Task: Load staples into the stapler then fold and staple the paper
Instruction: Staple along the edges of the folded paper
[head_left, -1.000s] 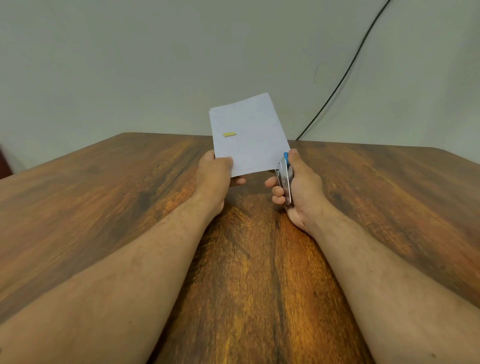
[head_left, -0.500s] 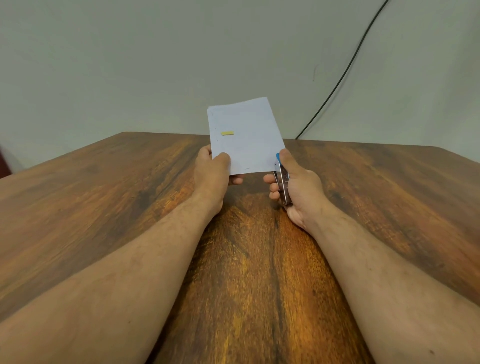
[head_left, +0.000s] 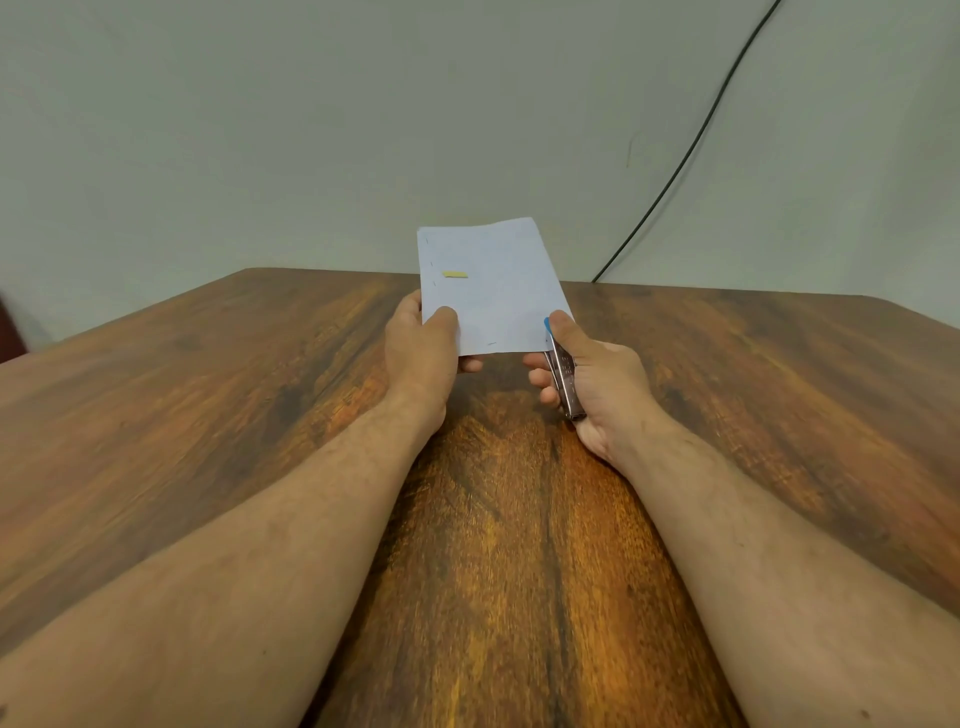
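A folded white paper (head_left: 493, 291) with a small yellow mark is held up above the wooden table (head_left: 208, 415). My left hand (head_left: 423, 353) pinches its lower left corner, thumb on top. Staples show along the paper's left edge and near its bottom edge. My right hand (head_left: 592, 382) grips a small metal stapler (head_left: 563, 376) with a blue tip. The stapler's mouth is at the paper's lower right corner, with my thumb pressing on its top.
A black cable (head_left: 675, 171) runs down the pale wall to the table's far edge on the right. A dark red object (head_left: 8, 332) shows at the far left edge of the view.
The paper has come down and tilted a little toward me. The stapler has slid onto its lower right corner and my thumb has closed down on it.
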